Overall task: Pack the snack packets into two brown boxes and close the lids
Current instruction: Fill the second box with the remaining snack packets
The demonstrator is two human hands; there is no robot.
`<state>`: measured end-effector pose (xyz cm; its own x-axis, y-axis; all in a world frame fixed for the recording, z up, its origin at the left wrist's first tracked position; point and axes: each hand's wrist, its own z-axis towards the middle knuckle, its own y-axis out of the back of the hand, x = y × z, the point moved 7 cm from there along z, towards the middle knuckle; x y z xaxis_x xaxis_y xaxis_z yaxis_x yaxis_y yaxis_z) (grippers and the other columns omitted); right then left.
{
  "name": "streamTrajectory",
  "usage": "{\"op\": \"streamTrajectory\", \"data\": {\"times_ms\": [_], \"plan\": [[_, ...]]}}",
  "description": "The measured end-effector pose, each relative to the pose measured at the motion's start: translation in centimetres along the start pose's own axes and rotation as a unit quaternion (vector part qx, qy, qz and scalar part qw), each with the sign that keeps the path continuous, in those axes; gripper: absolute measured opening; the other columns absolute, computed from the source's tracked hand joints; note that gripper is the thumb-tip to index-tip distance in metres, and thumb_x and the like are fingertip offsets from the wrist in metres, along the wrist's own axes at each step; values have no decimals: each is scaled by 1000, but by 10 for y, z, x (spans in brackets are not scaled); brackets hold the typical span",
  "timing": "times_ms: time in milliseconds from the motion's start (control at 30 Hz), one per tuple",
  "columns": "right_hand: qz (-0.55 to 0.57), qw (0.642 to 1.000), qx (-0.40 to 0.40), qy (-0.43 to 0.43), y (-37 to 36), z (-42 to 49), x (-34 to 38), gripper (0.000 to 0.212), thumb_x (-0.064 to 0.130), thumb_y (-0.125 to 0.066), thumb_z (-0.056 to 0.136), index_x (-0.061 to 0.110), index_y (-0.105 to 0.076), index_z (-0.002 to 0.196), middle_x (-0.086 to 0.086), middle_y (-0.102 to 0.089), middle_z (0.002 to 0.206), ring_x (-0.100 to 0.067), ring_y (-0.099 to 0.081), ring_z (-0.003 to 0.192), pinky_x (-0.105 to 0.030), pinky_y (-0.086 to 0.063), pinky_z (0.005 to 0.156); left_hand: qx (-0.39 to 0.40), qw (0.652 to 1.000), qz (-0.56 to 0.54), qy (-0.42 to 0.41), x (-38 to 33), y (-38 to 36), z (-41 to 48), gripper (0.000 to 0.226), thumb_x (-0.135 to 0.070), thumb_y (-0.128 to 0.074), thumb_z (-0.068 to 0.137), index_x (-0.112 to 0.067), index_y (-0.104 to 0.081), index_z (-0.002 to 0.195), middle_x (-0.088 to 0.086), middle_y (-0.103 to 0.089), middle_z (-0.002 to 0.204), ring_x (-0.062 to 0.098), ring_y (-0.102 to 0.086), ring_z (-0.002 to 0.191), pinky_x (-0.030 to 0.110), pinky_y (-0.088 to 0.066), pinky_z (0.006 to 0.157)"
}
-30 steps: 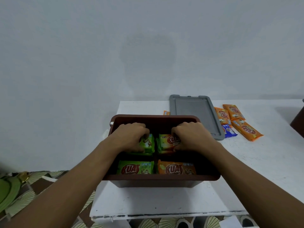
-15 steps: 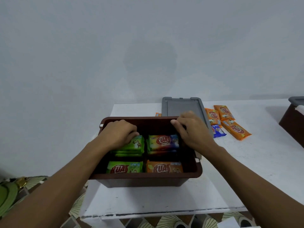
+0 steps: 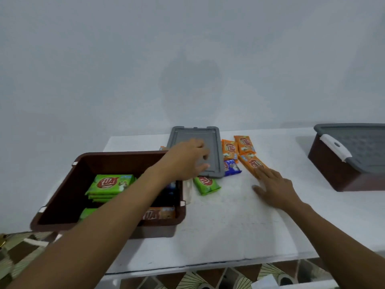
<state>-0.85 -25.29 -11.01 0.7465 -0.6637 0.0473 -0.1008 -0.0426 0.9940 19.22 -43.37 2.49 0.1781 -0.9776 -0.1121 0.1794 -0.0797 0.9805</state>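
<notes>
The left hand (image 3: 187, 158) reaches across the open brown box (image 3: 62, 184) and lies over the grey lid (image 3: 212, 138), fingers spread loosely on its surface, thumb near the lid's front edge; whether it has a grip on the lid is not clear. The right hand (image 3: 273, 186) is flat and open over the white table (image 3: 229, 226), fingertips touching the near end of an orange packet (image 3: 253, 162), holding nothing. Inside the box sits a stack of green packets (image 3: 110, 183), with an orange one (image 3: 159, 213) at the front wall. On the table, a loose green packet (image 3: 206, 184) lies just in front of the lid, a blue packet (image 3: 231, 166) beside it, and two more orange packets (image 3: 237, 147) behind. Far right stands the second brown box (image 3: 333, 172), its grey lid (image 3: 358, 142) already on.
</notes>
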Motion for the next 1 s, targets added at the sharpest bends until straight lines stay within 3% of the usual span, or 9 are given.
{"op": "streamTrajectory", "data": {"times_ms": [133,233,333,467,633,733,833,933,1000], "plan": [[30,993,-114,-4,-3,-12,-21,56,60,-45,91,27,-44,136,-1,-42,140,-22,-39,126,-44,-38,102,117,992,29,32,-44,-55,35,37,-47,-52,94,-18,-60,116,2,-55,119,18,-52,105,32,-45,87],[108,979,-172,1,-10,-19,-26,48,53,-55,90,24,-50,128,-5,-39,142,-24,-35,129,-44,-37,104,196,978,44,52,-63,-96,44,50,-48,-51,95,-14,-52,131,7,-50,135,23,-50,119,38,-45,97],[174,973,-152,-15,-17,-14,-32,38,44,-58,91,25,-51,123,-4,-38,148,-24,-39,131,-47,-37,109,171,979,70,85,-54,-89,49,47,-40,-50,96,-12,-48,134,8,-47,140,25,-46,125,42,-40,104],[198,963,-184,-5,-10,-12,-35,27,38,-63,88,24,-50,107,-4,-52,129,-18,-50,110,-41,-44,96,186,972,96,104,-47,-94,57,51,-36,-49,97,-11,-41,140,10,-40,147,27,-36,135,48,-30,113],[249,954,-162,-33,-13,-12,-43,53,41,-70,77,21,-49,121,-1,-48,123,-16,-47,110,-40,-45,95,199,966,90,136,-75,-139,72,72,-51,-36,99,-9,-12,154,9,-6,163,29,1,150,56,-3,119],[250,963,-103,-18,-15,-9,-49,73,43,-71,78,20,-39,140,-1,-43,135,-18,-43,122,-39,-41,101,146,970,52,189,-90,-162,66,74,-48,-31,101,-8,-1,154,9,-2,163,26,3,150,55,4,118],[200,975,-98,0,-17,-12,-57,81,47,-63,83,21,-26,150,-4,-38,143,-19,-38,128,-39,-37,106,59,985,64,150,-105,-162,52,64,-41,-34,101,-11,-12,153,5,-18,159,23,-14,146,52,-2,119],[166,977,-130,-25,-15,-17,-61,76,42,-58,85,23,-25,151,-4,-39,145,-22,-35,130,-45,-31,108,-8,996,26,85,-118,-160,34,52,-30,-43,98,-15,-31,147,1,-34,149,24,-30,137,44,-21,117],[174,973,-141,-49,-13,-17,-64,73,38,-58,84,23,-28,149,-4,-41,143,-23,-33,131,-48,-27,107,-43,998,-5,41,-128,-157,26,47,-22,-55,92,-13,-46,138,2,-47,140,25,-42,127,41,-39,107]]}}
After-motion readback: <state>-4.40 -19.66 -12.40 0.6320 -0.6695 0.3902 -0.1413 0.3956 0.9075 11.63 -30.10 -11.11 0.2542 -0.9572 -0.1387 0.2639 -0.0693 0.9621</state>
